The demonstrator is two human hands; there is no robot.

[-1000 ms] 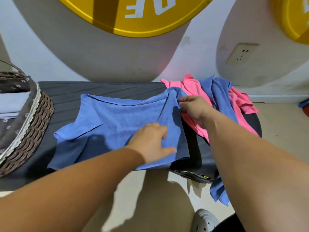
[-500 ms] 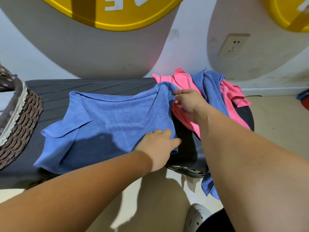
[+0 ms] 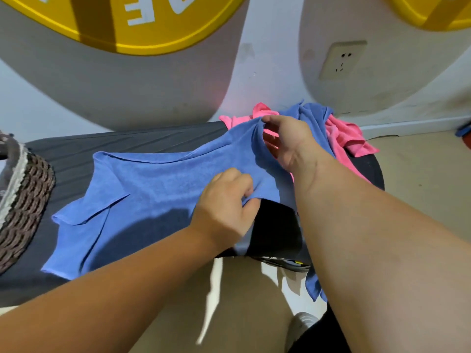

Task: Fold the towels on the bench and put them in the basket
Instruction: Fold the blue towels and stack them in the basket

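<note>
A blue towel (image 3: 153, 189) lies spread on the dark bench (image 3: 142, 138), its left corner folded over. My left hand (image 3: 226, 207) pinches the towel's near right corner at the bench's front edge. My right hand (image 3: 288, 141) pinches the far right corner and holds it raised a little. Behind my right hand sits a heap of pink towels (image 3: 349, 138) and another blue towel (image 3: 313, 115) at the bench's right end. The woven basket (image 3: 23, 207) stands at the bench's left end, mostly cut off by the frame.
The wall with a socket (image 3: 342, 59) runs right behind the bench. A blue cloth end (image 3: 314, 286) hangs down off the bench's right front. Beige floor lies to the right, and a white shoe (image 3: 303, 324) shows below.
Both hands have closed on the towel's right corners and lifted them slightly. The left hand went from lying flat to pinching the near corner. The view has shifted so the basket sits further left.
</note>
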